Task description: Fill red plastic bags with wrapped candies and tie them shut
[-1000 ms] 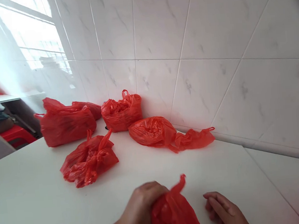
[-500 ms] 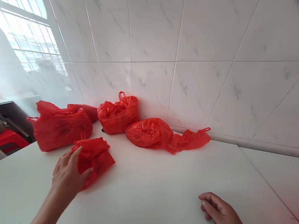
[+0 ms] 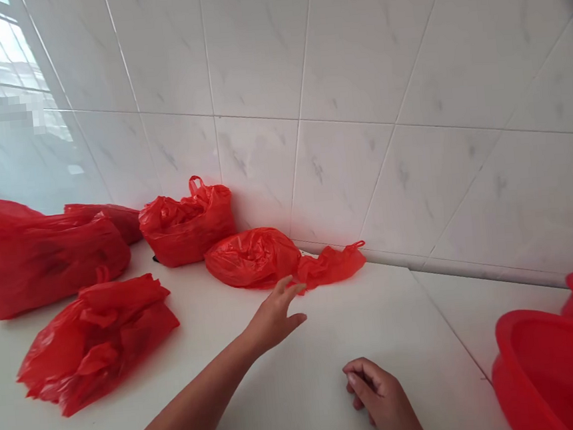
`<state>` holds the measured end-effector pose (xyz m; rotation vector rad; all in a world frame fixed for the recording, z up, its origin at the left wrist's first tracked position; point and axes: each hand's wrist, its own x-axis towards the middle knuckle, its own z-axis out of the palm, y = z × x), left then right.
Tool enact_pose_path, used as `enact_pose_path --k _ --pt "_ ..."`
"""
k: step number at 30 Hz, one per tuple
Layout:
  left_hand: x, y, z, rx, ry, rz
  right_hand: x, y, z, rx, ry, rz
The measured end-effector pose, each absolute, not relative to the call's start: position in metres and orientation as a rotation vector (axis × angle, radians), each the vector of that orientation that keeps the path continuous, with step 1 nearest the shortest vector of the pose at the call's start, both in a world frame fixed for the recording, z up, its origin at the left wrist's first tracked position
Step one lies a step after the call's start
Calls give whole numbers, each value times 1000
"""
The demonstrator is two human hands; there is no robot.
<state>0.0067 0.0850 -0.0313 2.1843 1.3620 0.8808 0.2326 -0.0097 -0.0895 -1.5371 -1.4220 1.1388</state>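
Note:
My left hand (image 3: 275, 316) reaches over the white table with its fingers apart and nothing in them. Just beyond its fingertips lie a rounded, filled red plastic bag (image 3: 253, 258) and, at that bag's right end, a flat, crumpled red plastic bag (image 3: 334, 266). My right hand (image 3: 377, 394) rests on the table, its fingers curled and the thumb against the index finger; nothing shows in it. To the left, a creased red bag (image 3: 101, 338) lies by itself, touched by neither hand. What the bags contain is hidden.
A large full red bag (image 3: 50, 262) and an upright red bag with a loop handle (image 3: 187, 227) stand along the tiled wall (image 3: 261, 150). Another red bag (image 3: 116, 218) is partly hidden between them. Red plastic basins (image 3: 524, 355) are at the right edge.
My left hand carried a red bag, then was over the creased bag at left, and now is empty farther right. My right hand stays curled. The view has turned right, bringing in the basins.

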Motion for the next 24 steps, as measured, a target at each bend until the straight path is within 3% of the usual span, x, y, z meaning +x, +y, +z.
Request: enact_pose_path --k 8,13,20,24 --pt "71 142 -57 1930 1428 978 231 -6 -105 -1440 -1295 1053" --pt "56 86 -63 1907 1254 936 233 1 -96 -1407 -1054 986" --pt "17 10 -68 1898 916 717 248 6 -81 -1246 -849 1303" --pt "15 9 -70 1817 1175 996 249 3 -86 -1227 -951 1264"
